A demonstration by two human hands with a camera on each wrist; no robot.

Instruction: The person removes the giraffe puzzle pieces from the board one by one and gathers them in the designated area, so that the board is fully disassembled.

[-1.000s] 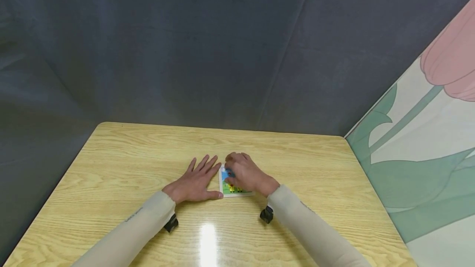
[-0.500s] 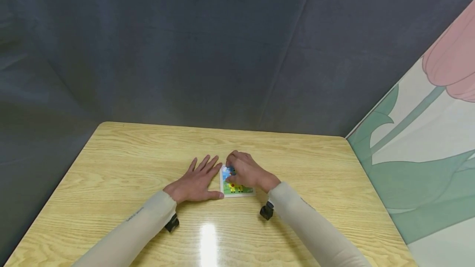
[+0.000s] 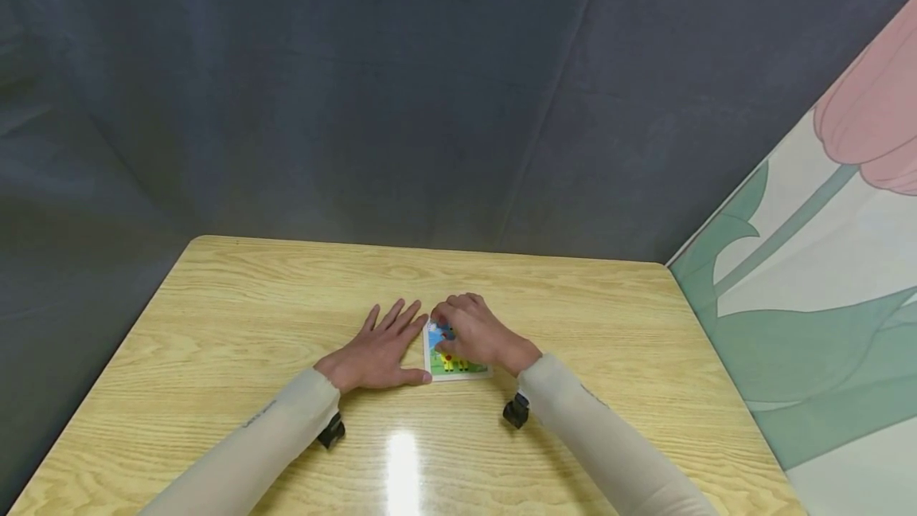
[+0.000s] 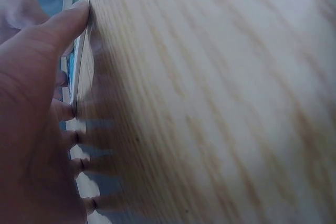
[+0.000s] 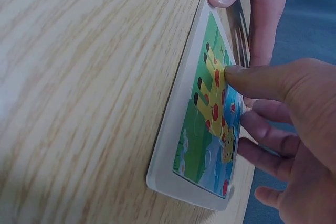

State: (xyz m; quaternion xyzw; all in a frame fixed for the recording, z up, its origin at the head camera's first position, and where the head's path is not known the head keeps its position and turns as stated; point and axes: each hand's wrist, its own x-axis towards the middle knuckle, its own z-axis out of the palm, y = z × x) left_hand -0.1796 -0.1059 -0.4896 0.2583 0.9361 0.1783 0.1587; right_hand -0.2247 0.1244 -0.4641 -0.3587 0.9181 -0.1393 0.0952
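A small jigsaw puzzle point(image 3: 454, 373) in a white frame lies flat on the table, its picture a yellow giraffe with red spots on green grass under blue sky. In the right wrist view the puzzle point(image 5: 197, 135) shows its interlocking pieces seated in the tray. My left hand point(image 3: 376, 357) rests spread on the tabletop, with thumb and index finger touching the frame's left edge. Over the puzzle's upper right part is my right hand point(image 3: 478, 333). Its thumb point(image 5: 252, 80) presses on the picture, and its bent fingers point(image 5: 268, 129) touch near the far side. That hand hides part of the sky.
The wooden table point(image 3: 286, 277) reaches a dark curtain point(image 3: 358, 102) at the back. A white cloth with a printed pink tulip point(image 3: 874, 118) hangs at the right. Glare from a lamp shows on the table near the front.
My right hand shifts only slightly over the puzzle, its fingers moving a little along the upper part. My left hand and the frame stay in place.
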